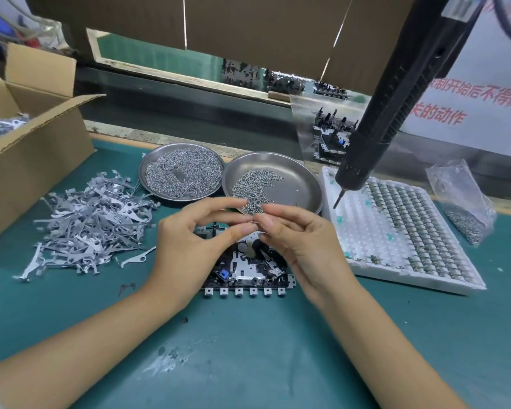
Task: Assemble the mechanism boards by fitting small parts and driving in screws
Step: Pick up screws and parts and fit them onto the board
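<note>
Your forearms reach in over the green tabletop (248, 364), and your left hand (189, 246) and right hand (301, 243) meet fingertip to fingertip, pinching a tiny part too small to identify. Directly beneath them lies the mechanism board (248, 270). Behind it sit two steel dishes of screws (183, 172) (257, 184). Metal levers (92, 225) are piled left; the electric screwdriver (396, 98) hangs over the white tray (401, 231) right.

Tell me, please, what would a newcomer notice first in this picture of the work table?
First, the left hand and right hand meeting at the centre, pinching something tiny above the mechanism board. Behind them stand two metal dishes of screws, with a pile of grey metal parts at the left. A black electric screwdriver hangs at the upper right.
</note>
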